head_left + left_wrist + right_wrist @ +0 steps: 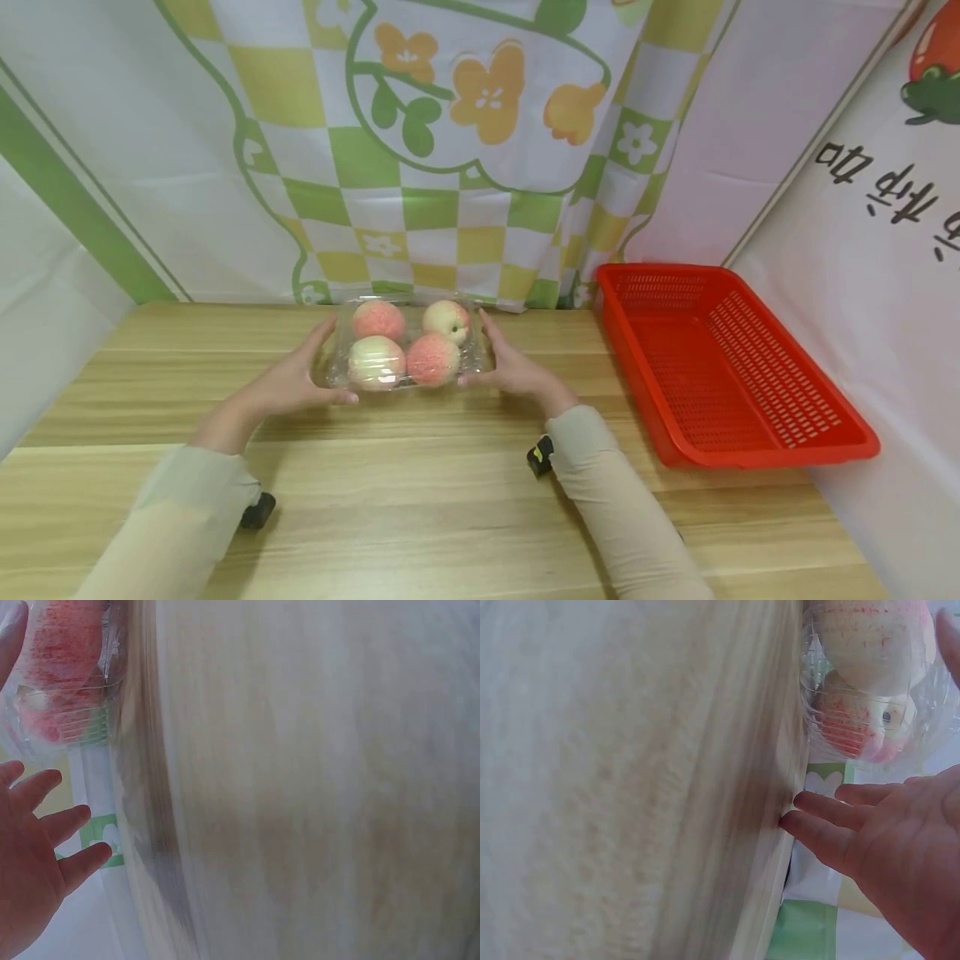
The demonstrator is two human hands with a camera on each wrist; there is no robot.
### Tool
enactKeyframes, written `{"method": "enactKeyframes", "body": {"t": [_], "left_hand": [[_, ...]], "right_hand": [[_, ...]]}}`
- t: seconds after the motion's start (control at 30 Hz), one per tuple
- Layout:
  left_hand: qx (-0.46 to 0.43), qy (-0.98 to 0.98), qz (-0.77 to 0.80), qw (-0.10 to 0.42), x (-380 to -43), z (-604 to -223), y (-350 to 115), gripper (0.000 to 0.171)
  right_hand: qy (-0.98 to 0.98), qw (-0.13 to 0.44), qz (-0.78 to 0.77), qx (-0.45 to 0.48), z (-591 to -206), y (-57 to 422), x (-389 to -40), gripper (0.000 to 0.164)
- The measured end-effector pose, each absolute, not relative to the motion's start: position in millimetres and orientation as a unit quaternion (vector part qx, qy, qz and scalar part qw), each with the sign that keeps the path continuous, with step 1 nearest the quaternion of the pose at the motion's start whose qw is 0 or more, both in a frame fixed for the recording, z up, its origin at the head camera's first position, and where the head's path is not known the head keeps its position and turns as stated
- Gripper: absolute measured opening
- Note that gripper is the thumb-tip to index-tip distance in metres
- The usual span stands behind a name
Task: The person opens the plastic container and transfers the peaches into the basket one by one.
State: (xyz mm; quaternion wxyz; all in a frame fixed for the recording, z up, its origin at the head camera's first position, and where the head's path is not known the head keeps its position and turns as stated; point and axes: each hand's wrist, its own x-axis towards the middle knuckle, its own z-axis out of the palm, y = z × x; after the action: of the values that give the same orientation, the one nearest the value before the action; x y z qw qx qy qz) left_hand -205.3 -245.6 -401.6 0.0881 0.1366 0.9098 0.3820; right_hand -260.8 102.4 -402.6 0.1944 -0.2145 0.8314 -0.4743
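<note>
Several pink and pale-yellow peaches (377, 363) sit in a clear plastic box (414, 323) near the back edge of the wooden table. My left hand (300, 379) is at the left side of the box, its thumb stretched along the near corner. On the opposite side my right hand (517, 367) faces it, thumb by the near right corner. In the left wrist view the left fingers (67, 821) are spread and straight, apart from the plastic. The right wrist view has the right fingers (829, 832) extended low beside the box, close to the tabletop.
A red plastic basket (660, 408) with slotted walls stands at the right of the table (420, 500). Behind the table hangs a green and yellow checked curtain (427, 204) with flowers. White cloth walls (862, 317) enclose the sides.
</note>
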Motion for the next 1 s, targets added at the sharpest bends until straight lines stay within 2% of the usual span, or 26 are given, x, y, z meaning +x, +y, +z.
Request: {"method": "enactKeyframes", "body": {"t": [0.53, 1.0], "left_hand": [[0.16, 0.892, 0.413, 0.085, -209.8, -409.0, -245.7, 0.123], [0.147, 0.894, 0.414, 0.092, -203.7, -404.3, -237.3, 0.121]], "right_hand": [[0.835, 0.177, -0.454, -0.256, -409.4, 93.9, -266.8, 0.121], [0.829, 0.188, -0.461, -0.256, -410.0, 96.6, -265.5, 0.116]]}}
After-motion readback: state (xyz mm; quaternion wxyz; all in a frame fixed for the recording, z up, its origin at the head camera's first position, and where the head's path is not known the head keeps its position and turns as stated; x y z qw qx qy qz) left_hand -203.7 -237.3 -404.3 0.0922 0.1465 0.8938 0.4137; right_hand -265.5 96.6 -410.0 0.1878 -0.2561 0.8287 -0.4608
